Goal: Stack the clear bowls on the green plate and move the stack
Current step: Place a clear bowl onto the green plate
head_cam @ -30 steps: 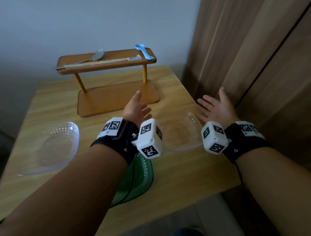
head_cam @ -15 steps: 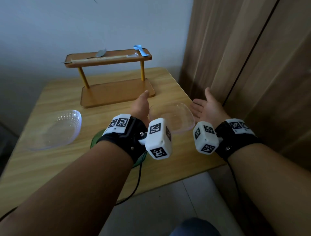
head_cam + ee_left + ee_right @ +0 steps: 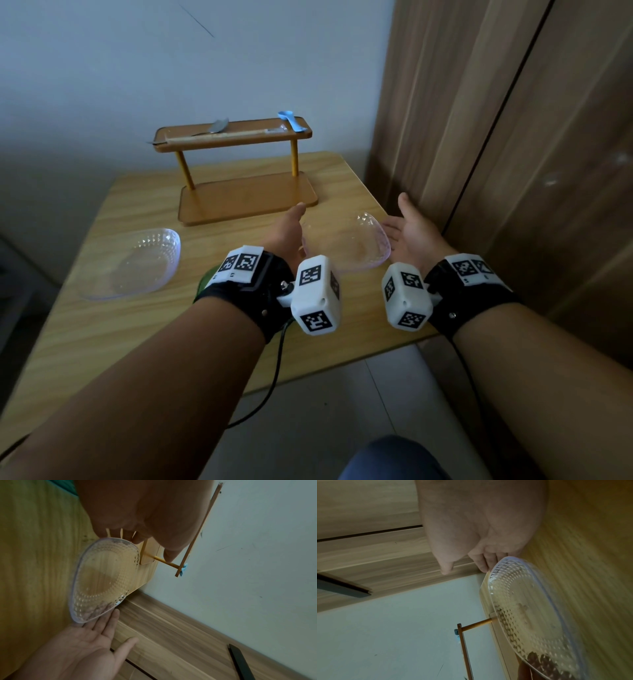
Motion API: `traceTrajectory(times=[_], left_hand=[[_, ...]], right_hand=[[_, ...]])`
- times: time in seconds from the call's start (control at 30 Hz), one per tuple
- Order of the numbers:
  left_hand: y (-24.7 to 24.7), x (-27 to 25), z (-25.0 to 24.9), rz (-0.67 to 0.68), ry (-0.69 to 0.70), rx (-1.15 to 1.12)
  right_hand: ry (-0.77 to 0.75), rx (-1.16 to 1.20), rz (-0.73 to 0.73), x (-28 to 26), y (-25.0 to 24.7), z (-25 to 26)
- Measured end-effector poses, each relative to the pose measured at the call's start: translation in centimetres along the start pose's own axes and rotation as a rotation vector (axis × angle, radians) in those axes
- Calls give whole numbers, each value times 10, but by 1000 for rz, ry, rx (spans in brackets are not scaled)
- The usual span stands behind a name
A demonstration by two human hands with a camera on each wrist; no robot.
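First bowl (image 3: 346,245) cradled between spread left hand (image 3: 286,229) and right hand (image 3: 412,233), fingers flat beneath its rim. Judged: carried toward plate (image 3: 205,282), under left wrist.

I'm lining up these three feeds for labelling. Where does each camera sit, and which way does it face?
Head: worn on the head, looking forward and down at the table; both forearms show.
Left wrist: looks along the left hand at the clear bowl; the right hand shows too.
Right wrist: looks along the right hand across that bowl.
Shared: all three see the bowl and wooden rack.
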State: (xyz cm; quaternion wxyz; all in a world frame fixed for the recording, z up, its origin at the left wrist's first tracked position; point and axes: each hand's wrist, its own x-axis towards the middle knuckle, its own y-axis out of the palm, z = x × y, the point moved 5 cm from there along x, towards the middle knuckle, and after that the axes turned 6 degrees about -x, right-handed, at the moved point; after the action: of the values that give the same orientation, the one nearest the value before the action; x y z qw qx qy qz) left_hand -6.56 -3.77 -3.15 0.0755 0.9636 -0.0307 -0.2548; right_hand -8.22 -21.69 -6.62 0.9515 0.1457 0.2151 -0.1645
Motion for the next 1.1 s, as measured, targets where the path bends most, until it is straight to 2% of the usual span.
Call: traceTrajectory(times=[0.1, 0.33, 0.57, 1.1], left_hand=[[-6, -10, -7, 13, 9, 32], [-34, -22, -10, -39, 2, -119], [-76, -26, -16, -120, 66, -26], [-145, -34, 0, -135, 46, -57]], right_hand=[[-14, 4, 15, -5, 8, 2], [-35, -36, 63, -13, 33, -7], [-50, -311, 7, -22, 56, -21], [-146, -514, 97, -39, 112, -62]])
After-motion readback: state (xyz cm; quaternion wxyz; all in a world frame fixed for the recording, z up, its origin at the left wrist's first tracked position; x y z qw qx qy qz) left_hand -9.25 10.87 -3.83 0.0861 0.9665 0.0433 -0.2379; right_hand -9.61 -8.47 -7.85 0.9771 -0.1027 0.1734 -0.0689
